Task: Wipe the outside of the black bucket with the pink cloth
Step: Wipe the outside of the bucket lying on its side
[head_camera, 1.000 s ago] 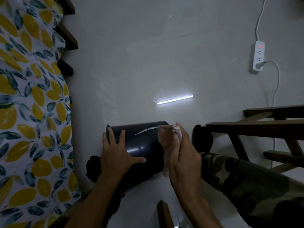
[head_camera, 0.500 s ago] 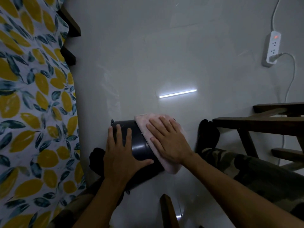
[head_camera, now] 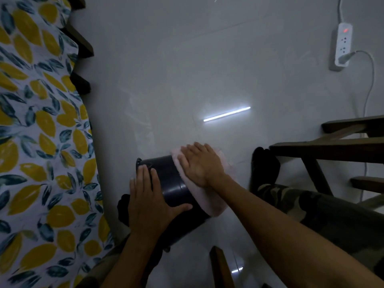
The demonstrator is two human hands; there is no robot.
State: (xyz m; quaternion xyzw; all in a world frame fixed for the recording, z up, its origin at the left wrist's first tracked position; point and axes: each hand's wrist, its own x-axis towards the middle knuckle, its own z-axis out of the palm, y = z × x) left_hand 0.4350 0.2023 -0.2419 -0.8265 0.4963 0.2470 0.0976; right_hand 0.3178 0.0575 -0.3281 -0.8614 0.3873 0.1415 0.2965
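A black bucket (head_camera: 173, 183) lay on its side on the pale floor (head_camera: 187, 69), low and centre in the frame, between the person's knees. The left hand (head_camera: 148, 201) rested flat on its wall, fingers (head_camera: 143, 177) spread and open, steadying it. The right hand (head_camera: 200, 164) pressed a pink cloth (head_camera: 209, 204) against the bucket's right side, fingers extended, not clenched. Wiping well likely meant firm, overlapping strokes while rolling the bucket to reach unseen sides. Open floor lay above; a leaf-print bed (head_camera: 37, 142) crowded the left edge, wooden furniture (head_camera: 332, 146) the right.
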